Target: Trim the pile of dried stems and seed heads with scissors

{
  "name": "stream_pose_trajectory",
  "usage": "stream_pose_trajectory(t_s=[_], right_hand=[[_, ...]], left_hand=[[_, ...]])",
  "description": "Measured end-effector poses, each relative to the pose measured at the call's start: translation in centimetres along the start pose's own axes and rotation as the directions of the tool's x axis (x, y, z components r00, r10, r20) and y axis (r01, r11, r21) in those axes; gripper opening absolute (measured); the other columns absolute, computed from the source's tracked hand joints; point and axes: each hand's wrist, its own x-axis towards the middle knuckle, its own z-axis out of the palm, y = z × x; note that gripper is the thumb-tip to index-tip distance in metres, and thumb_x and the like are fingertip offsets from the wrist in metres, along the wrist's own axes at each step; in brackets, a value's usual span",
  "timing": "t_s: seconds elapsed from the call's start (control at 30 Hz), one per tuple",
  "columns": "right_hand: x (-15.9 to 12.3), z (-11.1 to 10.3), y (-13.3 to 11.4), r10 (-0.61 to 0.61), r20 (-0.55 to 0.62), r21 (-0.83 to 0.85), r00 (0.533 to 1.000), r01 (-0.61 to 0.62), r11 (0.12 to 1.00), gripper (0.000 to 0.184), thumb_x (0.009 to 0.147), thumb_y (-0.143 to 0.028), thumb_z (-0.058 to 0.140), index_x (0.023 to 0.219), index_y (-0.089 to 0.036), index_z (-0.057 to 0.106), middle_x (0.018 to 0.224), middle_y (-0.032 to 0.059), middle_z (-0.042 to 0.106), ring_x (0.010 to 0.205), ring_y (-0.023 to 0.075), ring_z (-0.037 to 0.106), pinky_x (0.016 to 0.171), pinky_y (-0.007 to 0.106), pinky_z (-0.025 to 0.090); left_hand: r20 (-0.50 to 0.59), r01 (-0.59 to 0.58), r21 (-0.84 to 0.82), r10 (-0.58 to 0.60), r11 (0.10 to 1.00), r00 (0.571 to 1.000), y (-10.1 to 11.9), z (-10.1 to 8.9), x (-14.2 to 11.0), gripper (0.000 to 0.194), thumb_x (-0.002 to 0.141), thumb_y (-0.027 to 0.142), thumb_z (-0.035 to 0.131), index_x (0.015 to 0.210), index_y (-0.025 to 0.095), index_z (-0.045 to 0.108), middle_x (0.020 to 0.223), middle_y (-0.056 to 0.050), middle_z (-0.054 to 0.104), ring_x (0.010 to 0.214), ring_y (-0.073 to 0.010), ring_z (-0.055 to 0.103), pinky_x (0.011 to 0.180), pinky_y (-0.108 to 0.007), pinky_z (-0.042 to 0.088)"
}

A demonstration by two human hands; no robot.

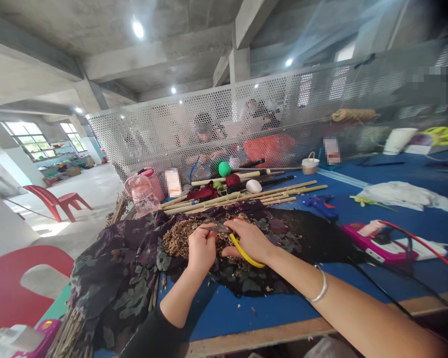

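Observation:
My right hand [251,239] is wrapped round a pair of yellow-handled scissors [242,252], whose dark blades point left toward my other hand. Close to the blade tips, my left hand [202,248] is closed with its fingers pinched together. What those fingers hold, if anything, is too small to make out. Beneath both hands lies a heap of chopped brown dry plant bits [179,238]. The heap rests on a dark floral cloth [123,258] spread over the blue table [224,303].
Bamboo sticks [224,200], yarn balls and a pink clear bag [144,191] lie beyond the heap. On the right are a blue glue gun [323,206], a magenta power strip [381,243] with cords, and white cloth [406,194]. A perforated metal screen [153,129] stands behind; people sit beyond it.

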Motion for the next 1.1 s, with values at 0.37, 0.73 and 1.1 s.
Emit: stream_pose_trajectory(t_s=[0.37,0.73,1.1], right_hand=[[-0.1,0.1,-0.1,0.038,-0.004,-0.015,0.999,-0.038,0.999,0.047,0.071,-0.059,0.058,0.098,-0.020,0.058,0.087,0.0075,0.064,0.084,0.0218,0.061,0.072,0.028,0.044],[-0.1,0.1,0.3,0.023,-0.003,0.062,1.000,-0.023,0.998,0.041,0.071,-0.054,0.062,0.093,-0.020,0.059,0.084,0.0071,0.065,0.077,0.0208,0.061,0.067,0.026,0.042],[0.1,-0.4,0.6,0.008,0.047,-0.052,0.999,-0.006,0.999,0.031,0.078,-0.052,0.054,0.085,-0.022,0.059,0.071,0.0034,0.066,0.063,0.0179,0.061,0.054,0.023,0.035]], left_hand=[[-0.003,-0.134,0.104,0.135,0.986,0.991,-0.1,-0.5,0.2,0.020,0.080,0.020,0.046,0.076,0.016,0.066,0.085,-0.008,0.068,0.079,-0.0173,0.062,0.074,-0.027,0.046],[0.107,0.160,-0.153,-0.145,0.975,0.984,-0.1,-0.4,0.5,0.021,0.076,0.031,0.051,0.070,0.014,0.063,0.061,0.000,0.060,0.056,-0.0122,0.056,0.054,-0.022,0.044],[0.308,0.245,-0.196,-0.177,0.950,0.935,-0.8,-0.9,1.1,0.025,0.073,0.037,0.053,0.067,0.013,0.060,0.058,0.000,0.055,0.053,-0.0110,0.051,0.054,-0.022,0.042]])
